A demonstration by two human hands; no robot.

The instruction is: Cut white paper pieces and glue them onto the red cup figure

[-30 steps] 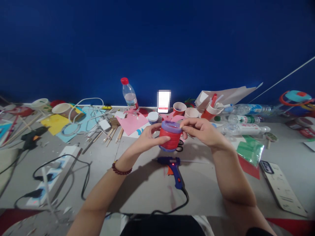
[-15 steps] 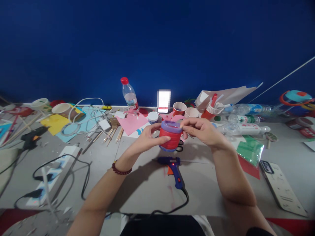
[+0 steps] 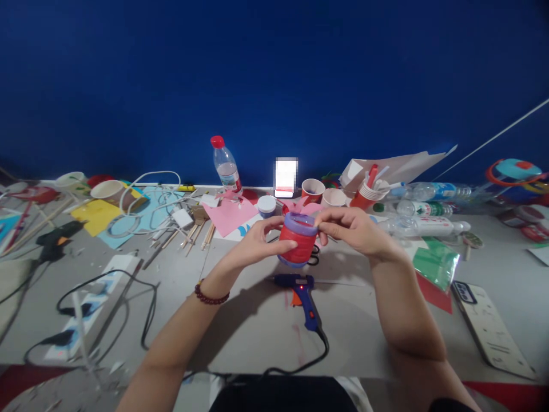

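Note:
I hold a red paper cup (image 3: 299,243) with purple bands at its rim and base above the grey table (image 3: 257,320). My left hand (image 3: 253,243) wraps the cup's left side, thumb across its front. My right hand (image 3: 349,229) pinches the purple rim at the cup's upper right. A blue hot glue gun (image 3: 302,293) with an orange trigger lies on the table just below the cup, its red light on and its black cord running toward me.
A water bottle (image 3: 226,166), a lit phone (image 3: 285,177), paper cups (image 3: 313,189), pink paper (image 3: 229,214), cables and a power strip (image 3: 92,309) lie left and behind. Plastic bottles (image 3: 424,224), green foil (image 3: 435,264) and a white board (image 3: 491,332) lie right.
Both hands and the cup stay almost still; the cup has tilted very slightly and sits a touch higher.

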